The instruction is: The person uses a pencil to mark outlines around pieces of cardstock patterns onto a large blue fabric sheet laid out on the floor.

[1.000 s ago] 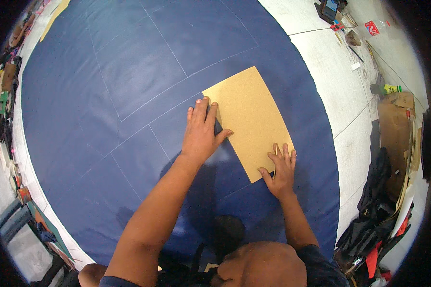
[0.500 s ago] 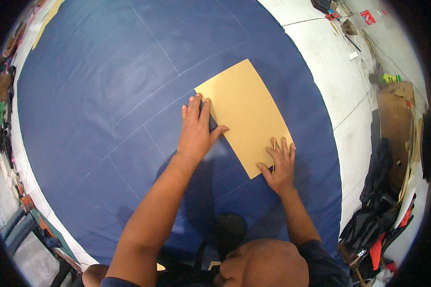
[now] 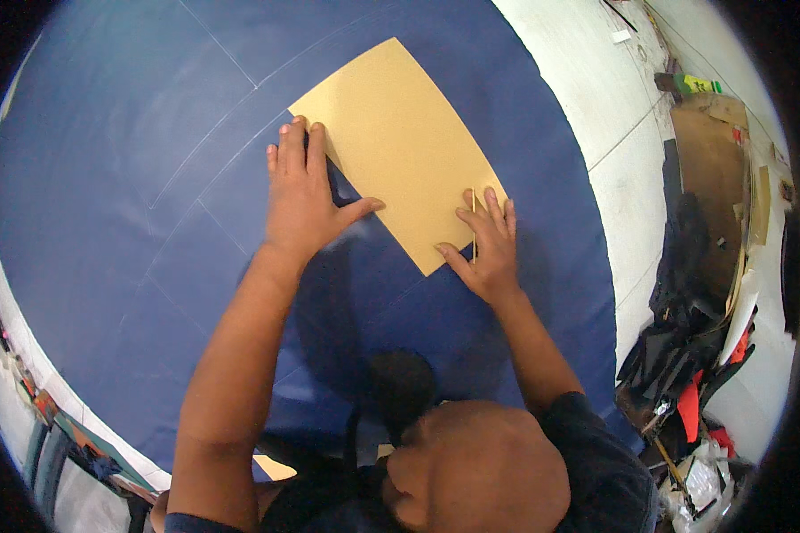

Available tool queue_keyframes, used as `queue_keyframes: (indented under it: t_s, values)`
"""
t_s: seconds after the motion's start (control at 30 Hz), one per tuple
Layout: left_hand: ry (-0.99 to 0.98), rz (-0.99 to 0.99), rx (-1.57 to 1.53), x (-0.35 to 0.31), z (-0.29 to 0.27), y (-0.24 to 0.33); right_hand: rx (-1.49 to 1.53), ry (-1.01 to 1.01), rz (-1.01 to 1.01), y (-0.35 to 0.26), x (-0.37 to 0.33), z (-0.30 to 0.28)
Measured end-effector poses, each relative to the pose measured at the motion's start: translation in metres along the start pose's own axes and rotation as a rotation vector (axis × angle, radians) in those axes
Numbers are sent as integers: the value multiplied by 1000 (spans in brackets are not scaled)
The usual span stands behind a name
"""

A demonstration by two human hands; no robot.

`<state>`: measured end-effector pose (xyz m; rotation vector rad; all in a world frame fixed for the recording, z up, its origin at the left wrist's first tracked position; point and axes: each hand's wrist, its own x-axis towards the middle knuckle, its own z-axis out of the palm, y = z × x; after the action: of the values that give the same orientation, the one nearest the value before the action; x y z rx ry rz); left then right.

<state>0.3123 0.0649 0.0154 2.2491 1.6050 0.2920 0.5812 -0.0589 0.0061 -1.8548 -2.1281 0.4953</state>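
"Did what with the left hand (image 3: 299, 200), left of centre?"

"Spread it palm-down, gripping nothing visible, with thumb and index finger on the left edge of the tan sheet (image 3: 400, 142), upper centre."

"And with the right hand (image 3: 491, 249)?"

"Half-curled it over the sheet's lower-right end, with a thin yellow stick (image 3: 474, 229) between the fingers."

"Rested the sheet on what?"

"On blue material (image 3: 556, 186), chalked with pale lines (image 3: 218, 43) at upper left. Showed brown cardboard (image 3: 709, 182) at far right."

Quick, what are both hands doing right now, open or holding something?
Left hand: open, spread at the left edge of the yellow card.
Right hand: holding a thin yellow stick, thumb on the card.
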Motion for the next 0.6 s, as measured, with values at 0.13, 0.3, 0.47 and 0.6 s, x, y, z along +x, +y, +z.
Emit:
queue_keyframes:
  t_s: [0.13, 0.3, 0.47, 0.6]
  values:
    - [-26, -25, 6, 0, -1, 2, -10, 9, -2, 1, -2, 2]
    - [-58, -30, 21, 2, -3, 1, -14, 20, -9, 1, -2, 3]
    - [-39, -13, 15, 3, -4, 3, -46, -1, 3, 2, -2, -2]
    - [-54, -37, -1, 1, -5, 6, -32, 15, -4, 2, -4, 2]
